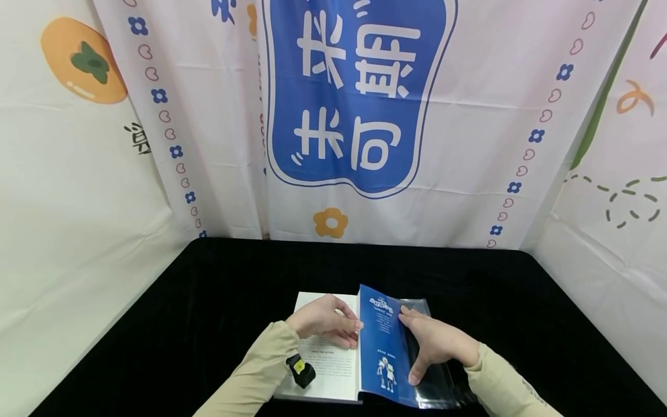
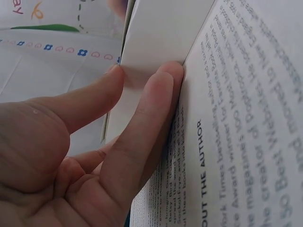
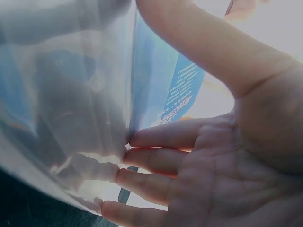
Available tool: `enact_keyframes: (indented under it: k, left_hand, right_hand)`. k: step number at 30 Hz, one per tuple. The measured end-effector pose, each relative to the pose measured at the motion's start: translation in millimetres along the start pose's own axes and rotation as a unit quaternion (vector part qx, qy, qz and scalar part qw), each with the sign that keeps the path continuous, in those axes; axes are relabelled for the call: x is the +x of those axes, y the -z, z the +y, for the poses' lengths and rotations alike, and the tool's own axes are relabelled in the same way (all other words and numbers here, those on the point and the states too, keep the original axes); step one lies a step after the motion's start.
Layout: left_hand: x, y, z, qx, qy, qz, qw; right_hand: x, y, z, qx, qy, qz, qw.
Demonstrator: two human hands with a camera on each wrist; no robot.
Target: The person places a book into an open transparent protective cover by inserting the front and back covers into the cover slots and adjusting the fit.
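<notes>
An open book (image 1: 336, 370) lies on the black table with a printed page facing up on its left side. Its blue cover flap (image 1: 376, 347), with white lettering and robot figures, stands to the right of that page. My left hand (image 1: 329, 323) holds the flap's left edge, thumb tip at the edge and fingers inside against the pale inner face (image 2: 161, 28). A clear plastic book cover (image 1: 435, 385) extends beyond the flap. My right hand (image 1: 435, 341) rests across the flap's right edge and the plastic, fingers extended; its fingertips touch the plastic in the right wrist view.
The black cloth-covered table (image 1: 156, 324) spreads around the book. Behind it hangs a white curtain (image 1: 469, 145) with a blue panel and lettering. White printed cloth walls (image 1: 78, 202) stand on both sides.
</notes>
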State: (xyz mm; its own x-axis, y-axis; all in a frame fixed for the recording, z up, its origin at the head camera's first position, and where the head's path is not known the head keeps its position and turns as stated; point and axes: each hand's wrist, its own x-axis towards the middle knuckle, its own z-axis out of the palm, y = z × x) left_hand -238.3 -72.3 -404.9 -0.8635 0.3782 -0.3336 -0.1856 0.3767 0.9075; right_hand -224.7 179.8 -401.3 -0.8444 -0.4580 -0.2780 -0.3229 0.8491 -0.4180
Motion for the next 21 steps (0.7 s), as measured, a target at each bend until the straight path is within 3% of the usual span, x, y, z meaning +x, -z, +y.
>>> enact_keyframes:
  k: [21]
  left_hand:
    - [-2.8, -3.6, 2.3, 0.034, -0.007, 0.013, 0.9993]
  right_hand:
    - [1.2, 0.8, -2.0, -0.007, -0.003, -0.003, 1.0000]
